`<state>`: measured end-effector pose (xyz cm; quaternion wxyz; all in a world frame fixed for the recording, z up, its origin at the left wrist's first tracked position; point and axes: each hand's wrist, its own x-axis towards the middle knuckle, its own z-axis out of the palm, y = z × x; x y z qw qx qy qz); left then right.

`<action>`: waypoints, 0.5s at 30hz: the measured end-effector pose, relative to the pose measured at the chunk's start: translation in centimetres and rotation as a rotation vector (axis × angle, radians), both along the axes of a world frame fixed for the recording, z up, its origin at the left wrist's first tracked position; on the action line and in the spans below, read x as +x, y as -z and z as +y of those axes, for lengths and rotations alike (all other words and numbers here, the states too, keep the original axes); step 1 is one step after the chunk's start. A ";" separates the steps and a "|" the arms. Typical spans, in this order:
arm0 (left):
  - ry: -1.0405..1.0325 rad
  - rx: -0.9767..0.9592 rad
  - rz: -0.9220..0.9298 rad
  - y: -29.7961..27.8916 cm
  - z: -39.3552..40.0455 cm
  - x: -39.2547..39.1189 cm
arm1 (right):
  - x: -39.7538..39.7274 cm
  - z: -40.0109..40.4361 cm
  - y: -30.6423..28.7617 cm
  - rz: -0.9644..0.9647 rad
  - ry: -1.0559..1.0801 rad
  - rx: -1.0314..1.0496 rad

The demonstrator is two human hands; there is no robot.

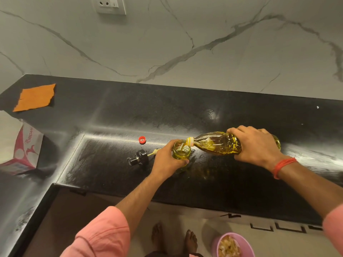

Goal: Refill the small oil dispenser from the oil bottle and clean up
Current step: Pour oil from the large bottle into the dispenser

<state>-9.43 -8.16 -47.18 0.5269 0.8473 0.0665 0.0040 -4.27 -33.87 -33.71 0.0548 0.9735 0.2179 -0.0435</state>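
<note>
Lying far left of the dispenser jar on the dark surface, an orange cloth sits flat. Just left of the jar rest the black pump top and a red cap. The left hand wraps its fingers around the jar. Right of it, the right hand clamps its fingers on the tilted oil bottle, its mouth over the jar, oil pouring in.
</note>
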 end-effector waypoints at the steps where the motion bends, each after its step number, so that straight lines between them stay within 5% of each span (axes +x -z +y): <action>1: -0.002 0.001 -0.002 0.0 0.0 0.0 | 0.0 0.0 0.0 0.001 0.001 0.002; 15: 0.002 0.017 -0.010 0.0 0.0 0.0 | 0.1 0.0 -0.2 0.015 -0.004 0.005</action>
